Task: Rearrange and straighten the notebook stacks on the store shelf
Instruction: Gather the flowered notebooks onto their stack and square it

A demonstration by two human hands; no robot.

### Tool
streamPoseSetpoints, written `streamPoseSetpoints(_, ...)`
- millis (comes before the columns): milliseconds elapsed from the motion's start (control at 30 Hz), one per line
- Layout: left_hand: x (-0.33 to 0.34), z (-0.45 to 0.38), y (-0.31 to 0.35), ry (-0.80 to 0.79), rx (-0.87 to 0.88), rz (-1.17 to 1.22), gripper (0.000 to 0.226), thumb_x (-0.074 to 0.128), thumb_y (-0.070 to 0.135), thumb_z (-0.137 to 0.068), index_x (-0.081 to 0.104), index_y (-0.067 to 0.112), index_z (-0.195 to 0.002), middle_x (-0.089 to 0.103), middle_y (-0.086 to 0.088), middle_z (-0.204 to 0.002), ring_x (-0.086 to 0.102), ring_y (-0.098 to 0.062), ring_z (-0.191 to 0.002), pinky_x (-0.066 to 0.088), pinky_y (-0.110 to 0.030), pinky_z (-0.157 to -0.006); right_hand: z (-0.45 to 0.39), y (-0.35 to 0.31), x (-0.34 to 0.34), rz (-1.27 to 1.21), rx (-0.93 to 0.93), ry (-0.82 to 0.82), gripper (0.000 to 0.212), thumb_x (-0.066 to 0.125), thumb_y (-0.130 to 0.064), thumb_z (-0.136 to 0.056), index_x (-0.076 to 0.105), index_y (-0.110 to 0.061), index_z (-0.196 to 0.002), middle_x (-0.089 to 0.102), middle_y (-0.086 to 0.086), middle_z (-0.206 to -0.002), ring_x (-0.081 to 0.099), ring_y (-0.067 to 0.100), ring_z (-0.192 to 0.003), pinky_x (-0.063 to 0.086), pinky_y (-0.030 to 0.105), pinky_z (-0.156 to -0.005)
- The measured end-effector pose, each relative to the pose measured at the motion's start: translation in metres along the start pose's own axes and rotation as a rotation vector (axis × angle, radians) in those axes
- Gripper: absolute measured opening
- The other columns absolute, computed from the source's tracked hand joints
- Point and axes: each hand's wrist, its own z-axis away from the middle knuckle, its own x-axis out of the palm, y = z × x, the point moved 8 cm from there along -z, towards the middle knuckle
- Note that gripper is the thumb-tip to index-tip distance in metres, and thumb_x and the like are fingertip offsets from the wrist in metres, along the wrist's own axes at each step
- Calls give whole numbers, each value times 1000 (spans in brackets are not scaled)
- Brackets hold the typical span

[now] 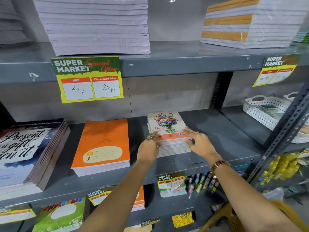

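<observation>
Pressing in from both sides, two bare hands are seen from the head camera against a small floral notebook stack (168,134) on the grey middle shelf (225,136). The left hand (149,147) is laid flat on the stack's left edge, fingers (153,136) curled over the top cover. The right hand (199,142) is laid against the right edge, fingers (190,131) spread on the cover's near corner; a gold watch (219,165) is worn on that wrist. Left of the left fingers, an orange notebook stack (103,144) is lying apart. Further left, a dark quote-cover stack (30,153) is set.
</observation>
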Motion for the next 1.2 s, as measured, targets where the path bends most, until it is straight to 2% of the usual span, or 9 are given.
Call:
streamPoseSetpoints(100,-2,1,1,9,-15,11,41,49,12,-97,44,14,-137,54,-7,-139,60,-26,-117,50,-35,-98,-1,3,-2,-40,16,6,44,59,-13,-90,52,-19,-134,45,-3,-146,62,21,-95,50,39,-99)
streamPoseSetpoints(167,-2,1,0,8,-36,32,38,50,11,-97,47,14,-135,58,-8,-135,62,-27,-114,52,-35,-96,-1,4,-3,-55,17,2,43,60,-13,-90,54,-19,-132,46,-3,-146,59,18,-78,51,40,-98)
streamPoseSetpoints(267,-3,2,1,-1,-50,49,38,49,9,-97,48,14,-134,59,-8,-134,63,-28,-113,52,-36,-95,-2,3,-5,-35,-3,-31,44,61,-16,-91,52,-16,-133,44,-1,-146,62,28,-102,46,39,-105)
streamPoseSetpoints(333,-3,2,1,-7,-48,47,38,48,9,-97,47,14,-135,59,-9,-133,63,-29,-112,53,-35,-95,-3,1,-7,-28,-20,-41,44,61,-17,-91,52,-14,-134,44,1,-147,56,24,-123,42,37,-109)
streamPoseSetpoints(400,-4,2,2,-11,-53,34,37,49,8,-97,47,13,-134,60,-11,-132,63,-29,-112,53,-36,-94,-3,0,-8,-23,-29,-42,44,61,-18,-91,52,-14,-134,44,1,-147,48,20,-132,41,37,-110)
streamPoseSetpoints(667,-1,1,0,-41,-88,39,36,50,8,-97,51,11,-133,60,-13,-131,62,-29,-112,52,-35,-95,-3,-2,-8,26,-33,-20,44,60,-19,-91,51,-14,-134,45,2,-146,51,20,-129,40,33,-110)
streamPoseSetpoints(800,-2,0,-3,-43,-111,80,40,52,7,-96,49,14,-135,59,-11,-133,61,-29,-113,51,-36,-97,0,-6,-5,132,-46,-46,43,52,-23,-96,46,-16,-138,42,-1,-148,54,20,-126,39,30,-111)
streamPoseSetpoints(1100,-2,0,-3,-82,-129,87,48,54,9,-95,40,16,-141,55,-13,-132,58,-28,-115,51,-35,-97,3,-7,-4,178,-51,-71,45,46,-23,-99,39,-18,-142,37,-2,-151,42,18,-136,34,32,-114)
streamPoseSetpoints(1200,-2,2,0,-99,-80,65,51,57,11,-94,38,18,-141,52,-10,-139,58,-27,-117,51,-35,-97,5,-6,-4,178,-52,-72,48,47,-18,-96,38,-17,-143,36,-2,-152,31,15,-143,30,31,-116)
